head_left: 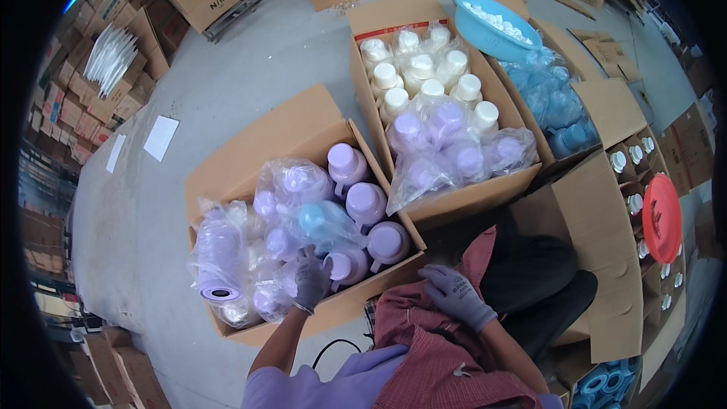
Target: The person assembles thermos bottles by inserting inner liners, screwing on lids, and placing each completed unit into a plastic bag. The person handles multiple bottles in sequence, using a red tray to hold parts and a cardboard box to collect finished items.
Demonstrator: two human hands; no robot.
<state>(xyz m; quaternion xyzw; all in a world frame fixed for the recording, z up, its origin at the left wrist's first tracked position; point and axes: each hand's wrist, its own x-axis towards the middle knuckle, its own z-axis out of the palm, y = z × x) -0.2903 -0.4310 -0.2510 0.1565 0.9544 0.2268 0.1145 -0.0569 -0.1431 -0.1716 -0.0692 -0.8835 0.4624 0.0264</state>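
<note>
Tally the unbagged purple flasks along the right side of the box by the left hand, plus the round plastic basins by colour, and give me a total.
Unbagged purple flasks: 4
Blue basin: 1
Red basin: 1
Total: 6

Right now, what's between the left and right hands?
In the head view: a lilac bottle beside the left hand, the carton wall, then red cloth by the right hand.
</note>
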